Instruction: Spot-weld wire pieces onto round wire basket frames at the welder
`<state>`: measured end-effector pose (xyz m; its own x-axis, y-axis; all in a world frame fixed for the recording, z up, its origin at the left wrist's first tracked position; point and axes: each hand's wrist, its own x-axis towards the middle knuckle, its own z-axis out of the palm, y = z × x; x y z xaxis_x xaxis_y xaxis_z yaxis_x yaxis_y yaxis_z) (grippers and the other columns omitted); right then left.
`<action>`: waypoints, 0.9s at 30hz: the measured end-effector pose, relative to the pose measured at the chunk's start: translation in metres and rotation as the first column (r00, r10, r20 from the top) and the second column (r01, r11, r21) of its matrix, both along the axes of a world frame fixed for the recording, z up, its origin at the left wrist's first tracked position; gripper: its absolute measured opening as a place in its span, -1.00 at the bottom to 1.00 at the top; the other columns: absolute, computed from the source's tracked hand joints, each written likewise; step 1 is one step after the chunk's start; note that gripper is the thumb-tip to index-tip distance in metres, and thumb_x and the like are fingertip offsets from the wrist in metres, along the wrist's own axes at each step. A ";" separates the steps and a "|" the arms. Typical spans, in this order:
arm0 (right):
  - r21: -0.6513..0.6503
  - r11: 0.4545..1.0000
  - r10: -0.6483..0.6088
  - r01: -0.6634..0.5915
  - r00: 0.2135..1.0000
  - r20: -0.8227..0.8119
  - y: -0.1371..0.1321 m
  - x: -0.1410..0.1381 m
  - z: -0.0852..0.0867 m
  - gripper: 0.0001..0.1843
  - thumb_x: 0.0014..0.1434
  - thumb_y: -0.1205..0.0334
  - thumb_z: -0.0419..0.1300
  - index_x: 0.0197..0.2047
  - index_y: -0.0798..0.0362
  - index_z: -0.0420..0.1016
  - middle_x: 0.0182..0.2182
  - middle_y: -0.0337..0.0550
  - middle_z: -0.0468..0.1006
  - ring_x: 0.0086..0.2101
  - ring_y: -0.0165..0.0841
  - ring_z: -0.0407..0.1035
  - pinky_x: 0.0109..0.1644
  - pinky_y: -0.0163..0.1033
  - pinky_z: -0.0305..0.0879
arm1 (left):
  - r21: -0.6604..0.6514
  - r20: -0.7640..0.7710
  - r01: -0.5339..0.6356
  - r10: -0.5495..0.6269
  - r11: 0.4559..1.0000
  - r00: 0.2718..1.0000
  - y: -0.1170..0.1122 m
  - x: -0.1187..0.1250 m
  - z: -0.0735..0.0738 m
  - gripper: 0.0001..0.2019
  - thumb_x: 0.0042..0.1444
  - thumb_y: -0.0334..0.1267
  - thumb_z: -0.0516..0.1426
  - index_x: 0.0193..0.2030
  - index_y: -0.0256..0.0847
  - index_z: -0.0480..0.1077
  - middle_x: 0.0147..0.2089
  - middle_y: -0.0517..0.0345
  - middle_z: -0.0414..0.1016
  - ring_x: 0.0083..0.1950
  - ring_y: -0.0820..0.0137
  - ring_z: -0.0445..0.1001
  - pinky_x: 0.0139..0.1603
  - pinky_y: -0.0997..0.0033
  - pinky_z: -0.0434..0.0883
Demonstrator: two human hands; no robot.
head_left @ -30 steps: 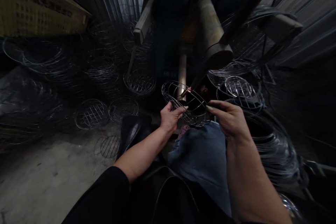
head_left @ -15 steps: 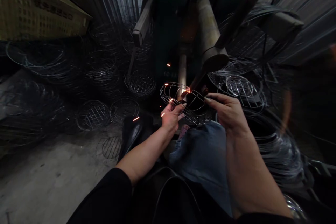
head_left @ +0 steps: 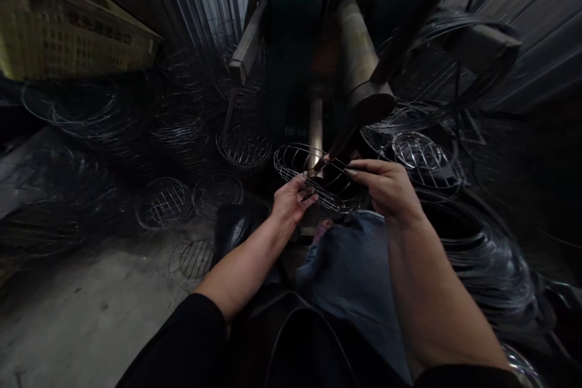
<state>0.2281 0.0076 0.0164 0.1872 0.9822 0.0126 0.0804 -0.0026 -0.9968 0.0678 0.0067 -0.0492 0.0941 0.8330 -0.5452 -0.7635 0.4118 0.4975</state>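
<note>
Wire basket [head_left: 326, 197] held in both hands at a machine's metal arms

The basket is in front of the seated person, above the lap, tilted and set around the end of a slim lower rod [head_left: 316, 127]. A dark angled bar [head_left: 340, 144] comes down from the upper right to meet the rod's end near the rim; whether its tip touches the wire is too dark to tell.

The person's left hand [head_left: 290, 201] grasps the near left side of the basket, thumb above and fingers loosely curled below the wires. The right hand [head_left: 391, 191] pinches the rim on the right between thumb and forefinger.

Above, a thick cylinder [head_left: 359, 42] juts out from the dark green machine [head_left: 295, 42]. Faded denim [head_left: 354, 279] covers the right leg.

To the left, wire rounds stand in stacks [head_left: 179, 124] below a yellow crate [head_left: 82, 33], and a gridded wire round [head_left: 164, 201] lies nearer the person, by the concrete floor [head_left: 91, 315]. On the right, a shiny wire grid [head_left: 416, 151] sits behind a large coil of wire [head_left: 491, 273], which is beside the right forearm.
</note>
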 end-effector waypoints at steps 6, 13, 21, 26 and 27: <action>-0.015 0.999 0.044 -0.044 0.999 -0.009 -0.005 0.011 -0.005 -0.73 -0.18 0.10 0.43 -0.37 0.03 0.62 -0.52 -0.26 0.54 -0.48 -0.38 0.39 -0.40 -0.28 0.32 | -0.054 0.017 0.037 -0.036 0.998 0.999 0.000 0.004 -0.002 -0.76 -0.13 -0.25 0.31 -0.29 -0.23 0.44 -0.36 0.12 0.42 -0.34 0.37 0.45 -0.17 0.17 0.47; -0.026 1.000 -0.008 0.008 1.000 -0.019 -0.016 0.023 -0.003 -0.67 -0.32 0.09 0.48 -0.44 0.04 0.61 -0.56 -0.24 0.53 -0.53 -0.38 0.38 -0.47 -0.27 0.32 | -0.047 0.081 0.076 -0.072 0.996 0.994 -0.001 0.004 -0.006 -0.76 -0.09 -0.22 0.31 -0.31 -0.24 0.41 -0.35 0.07 0.40 -0.34 0.34 0.46 -0.13 0.09 0.47; -0.041 0.999 -0.010 0.010 1.000 0.012 0.003 0.001 0.012 -0.69 -0.34 0.14 0.48 -0.45 0.06 0.61 -0.62 -0.27 0.48 -0.59 -0.41 0.34 -0.53 -0.31 0.27 | -0.118 0.127 0.123 -0.108 0.985 0.986 0.003 0.004 -0.008 -0.72 -0.01 -0.09 0.27 -0.31 -0.25 0.38 -0.37 0.07 0.38 -0.30 0.33 0.47 -0.14 0.17 0.49; -0.065 0.997 0.026 -0.028 0.999 -0.024 -0.007 0.020 -0.002 -0.67 -0.23 0.09 0.46 -0.35 0.05 0.62 -0.52 -0.25 0.55 -0.50 -0.38 0.41 -0.42 -0.27 0.33 | -0.079 -0.139 0.125 -0.135 0.989 0.981 -0.011 -0.008 -0.008 -0.57 -0.10 0.06 0.29 -0.31 -0.30 0.40 -0.38 0.01 0.39 -0.33 0.30 0.47 -0.22 0.24 0.45; -0.060 0.998 0.020 -0.022 0.999 -0.042 -0.011 0.028 -0.008 -0.65 -0.22 0.08 0.46 -0.33 0.04 0.62 -0.49 -0.24 0.57 -0.47 -0.36 0.43 -0.38 -0.26 0.35 | -0.004 -0.289 0.116 -0.112 0.993 0.951 -0.017 -0.012 -0.009 -0.55 -0.14 0.05 0.31 -0.27 -0.30 0.42 -0.33 -0.02 0.41 -0.28 0.27 0.48 -0.19 0.22 0.44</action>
<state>0.2564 -0.0037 0.0080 0.1658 0.9846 -0.0547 0.0400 -0.0621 -0.9973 0.0555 -0.0099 -0.0581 0.0294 0.8331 -0.5524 -0.5353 0.4798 0.6952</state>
